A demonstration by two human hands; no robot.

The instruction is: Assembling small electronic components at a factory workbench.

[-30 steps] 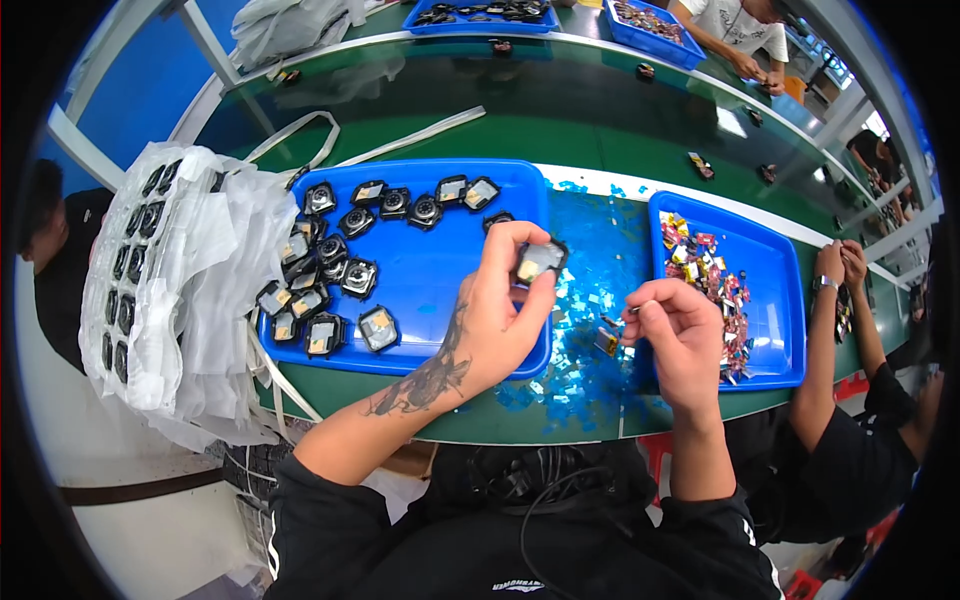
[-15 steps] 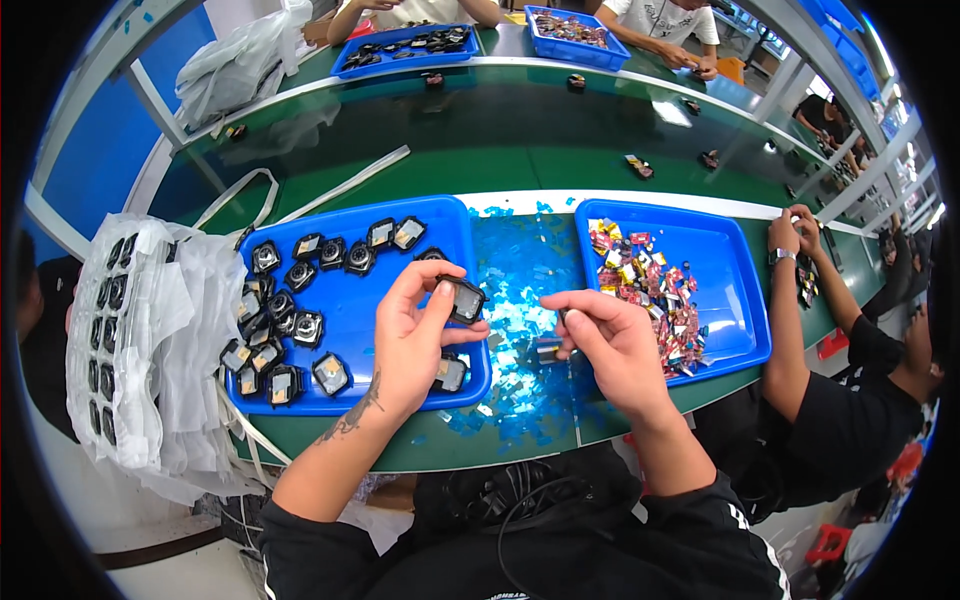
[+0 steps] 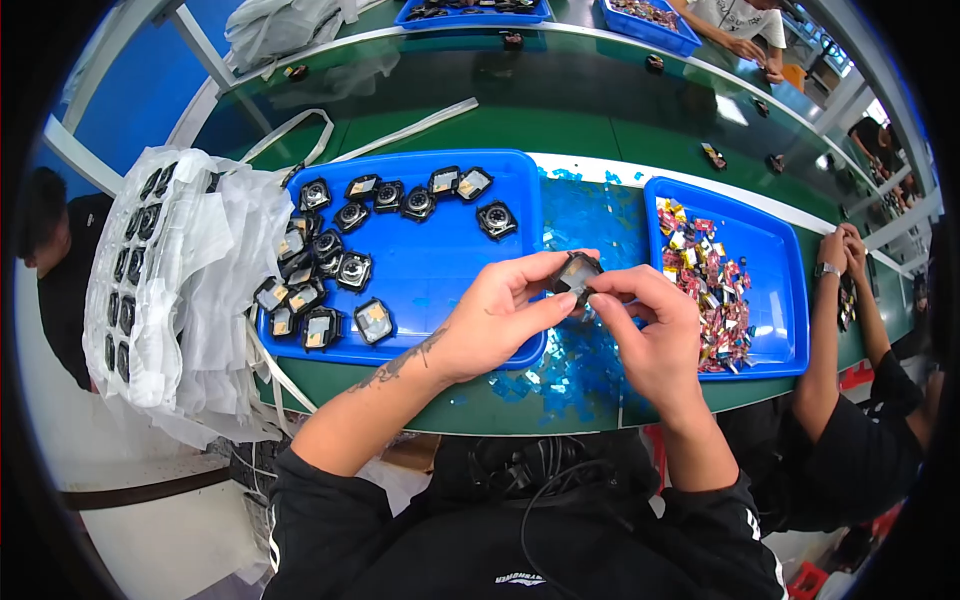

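My left hand [image 3: 505, 315] holds a black, square watch case [image 3: 577, 278] between thumb and fingers, its grey inner face turned up. At its right edge, my right hand [image 3: 655, 325] is closed in a pinch, thumb and forefinger touching the case. Whatever lies between those fingertips is too small to make out. Under both hands, shiny blue film scraps [image 3: 565, 375] cover the green table. A blue tray [image 3: 440, 250] on the left carries several similar watch cases [image 3: 373, 320]. On the right, another blue tray [image 3: 775, 285] contains a heap of small red, yellow and silver parts [image 3: 712, 290].
White plastic sheeting with trays of cases [image 3: 190, 290] is stacked at far left. Beyond the white ledge runs a dark green belt [image 3: 560, 95] with scattered small parts. A co-worker's hands [image 3: 840, 250] are close by on the right; another person sits across.
Both hands have come together, the left one moving right with the watch case, the right one reaching its edge. My view has shifted, so the trays appear farther right and higher.
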